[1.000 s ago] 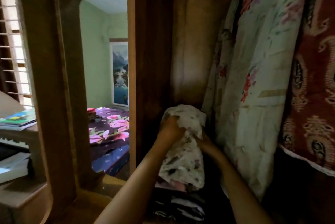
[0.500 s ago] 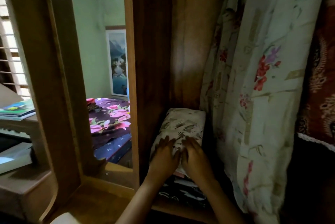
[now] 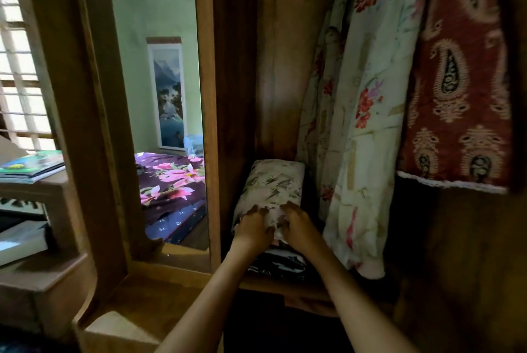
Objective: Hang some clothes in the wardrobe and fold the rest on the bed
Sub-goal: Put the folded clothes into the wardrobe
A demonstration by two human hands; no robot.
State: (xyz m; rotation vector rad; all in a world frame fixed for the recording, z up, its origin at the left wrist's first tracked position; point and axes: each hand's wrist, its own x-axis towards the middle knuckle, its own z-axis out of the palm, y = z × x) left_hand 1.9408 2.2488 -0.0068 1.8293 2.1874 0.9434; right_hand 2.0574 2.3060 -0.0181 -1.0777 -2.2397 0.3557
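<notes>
Dark brown wooden wardrobe (image 3: 285,67) is seen open, with its inside in shadow. A tall wood-framed mirror (image 3: 159,10) is fixed at its left, and a bed with a purple floral sheet (image 3: 171,181) is reflected in it. A pale cream floral garment (image 3: 370,113) is hung inside at the right, and a red paisley cloth with a white trim (image 3: 456,95) is hung just beside it, further right.

A folded off-white cloth with a leaf print (image 3: 273,181) is laid at the wardrobe's back left corner on top of a dark folded stack with white print (image 3: 282,262), which sits on the wooden shelf (image 3: 265,287). Both bare forearms are stretched forward from below.

The left hand (image 3: 252,228) and the right hand (image 3: 299,227) are placed side by side on the near end of the folded cloth, palms down, fingers laid forward on the fabric. A small ridge of cloth is bunched up between them. Thumbs are hidden.

Stacked books with green-blue covers (image 3: 31,164) are seen far left on a wooden ledge; cover text is too blurred to be read.
</notes>
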